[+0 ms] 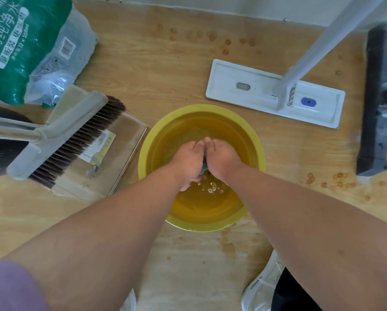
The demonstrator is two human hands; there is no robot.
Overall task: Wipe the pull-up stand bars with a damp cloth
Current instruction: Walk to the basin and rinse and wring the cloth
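Observation:
A yellow basin (254,140) holding water stands on the wooden floor in the middle of the head view. Above it, my left hand (188,162) and my right hand (221,159) are pressed together, both gripping a small teal cloth (204,168). Only a thin strip of the cloth shows between the palms. Drops of water fall from it onto the water surface below. A black base bar (376,104) of the pull-up stand lies on the floor at the right edge.
A white flat mop (255,86) lies behind the basin, its handle rising to the upper right. A broom (71,135) and clear dustpan (120,153) sit to the left. A green pack of bottled water (31,41) is at the top left. My white shoe (262,286) is below.

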